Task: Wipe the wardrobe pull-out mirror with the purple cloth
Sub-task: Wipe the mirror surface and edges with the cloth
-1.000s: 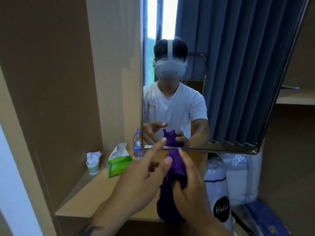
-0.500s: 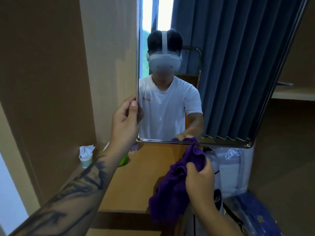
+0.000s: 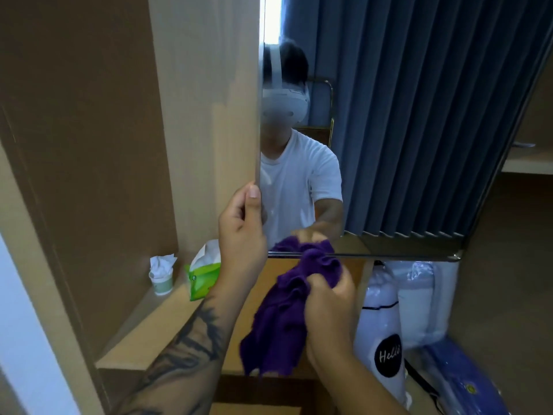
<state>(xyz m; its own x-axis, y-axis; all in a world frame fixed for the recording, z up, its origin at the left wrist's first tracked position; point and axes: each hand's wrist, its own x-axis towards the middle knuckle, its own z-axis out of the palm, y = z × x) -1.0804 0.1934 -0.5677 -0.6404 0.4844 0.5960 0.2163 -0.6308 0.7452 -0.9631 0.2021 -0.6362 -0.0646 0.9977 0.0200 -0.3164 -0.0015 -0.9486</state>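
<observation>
Setting: wooden wardrobe interior, pale bench (image 3: pixel 155 333) low inside it, blue curtain reflected in the glass.
Landmark: pull-out mirror (image 3: pixel 389 145), tall panel, long axis upright, glass facing outward toward the camera, left edge nearest the wardrobe wall.
Left hand (image 3: pixel 242 235): at the mirror's left edge near its lower corner, thumb and curled fingers pinching the frame.
Right hand (image 3: pixel 329 307): just below the mirror's bottom edge, grip bunched tight round the purple cloth (image 3: pixel 287 319).
Cloth position: top folds touching or just overlapping the mirror's lower rim, cannot tell which; rest hanging down below the mirror, long axis roughly vertical, loose end pointing down.
Other things: paper cup (image 3: pixel 161 283) and green tissue pack (image 3: pixel 203 280) on the bench, left of the mirror; white bottle marked "Hello" (image 3: pixel 386 348) and plastic-wrapped bundles below the mirror's right half.
Step in hand: likely steadying the panel and bringing cloth to glass; wiping apparently not yet under way.
Next move: probably cloth lifted onto the glass, pressed flat, swept across while the left grip holds the panel firm.
</observation>
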